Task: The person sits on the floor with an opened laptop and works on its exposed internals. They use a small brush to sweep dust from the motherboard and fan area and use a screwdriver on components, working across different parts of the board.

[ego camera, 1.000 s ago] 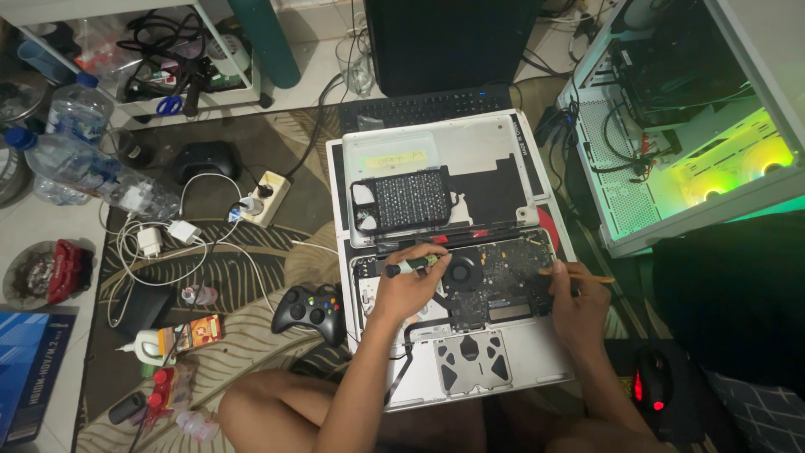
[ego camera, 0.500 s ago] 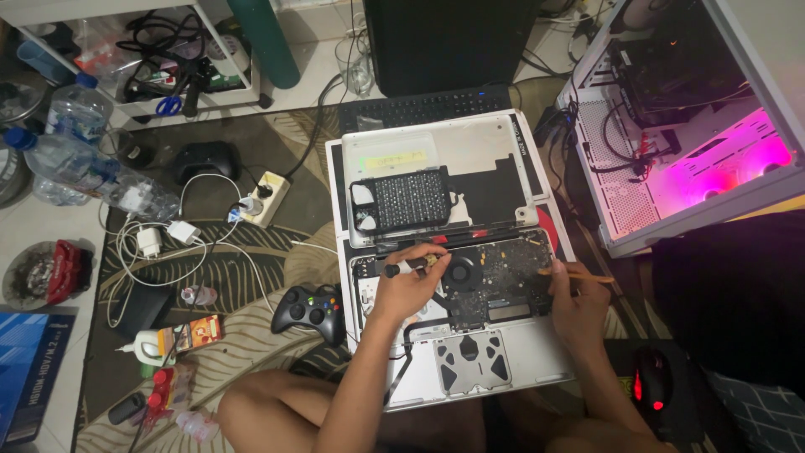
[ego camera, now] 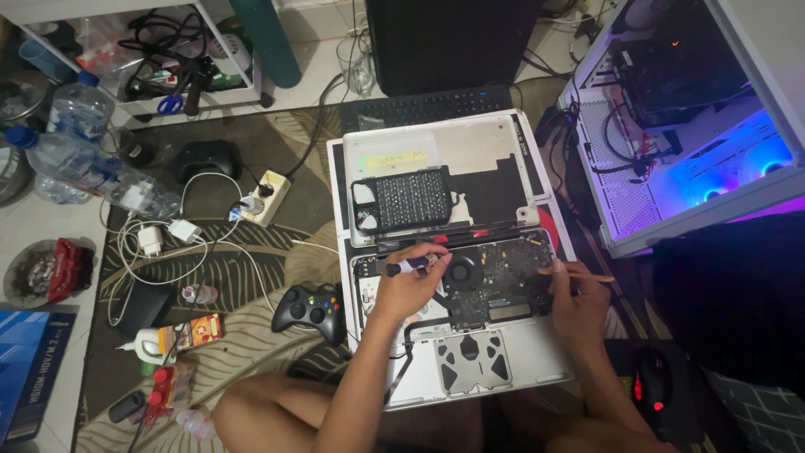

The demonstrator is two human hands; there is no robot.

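An opened silver laptop [ego camera: 537, 361] lies bottom up on the floor in front of me, its dark circuit board [ego camera: 503, 281] and round fan exposed. My left hand [ego camera: 411, 285] grips a small screwdriver [ego camera: 412, 266] with a black and purple handle, held over the board's left side. My right hand [ego camera: 577, 300] rests at the laptop's right edge and holds a thin wooden stick [ego camera: 579, 273] pointing toward the board. The removed bottom cover [ego camera: 470, 151] lies just behind the laptop, with a black perforated part [ego camera: 409, 200] resting on it.
A black game controller [ego camera: 309, 307] lies left of the laptop. A power strip [ego camera: 262, 198] with chargers and white cables sits further left, water bottles [ego camera: 84, 164] beyond. An open lit computer case [ego camera: 696, 117] stands at right, a black keyboard [ego camera: 428, 107] behind, a mouse [ego camera: 650, 382] near my right knee.
Both hands stay nearly still over the laptop. The light inside the computer case shifted from green to pink to blue.
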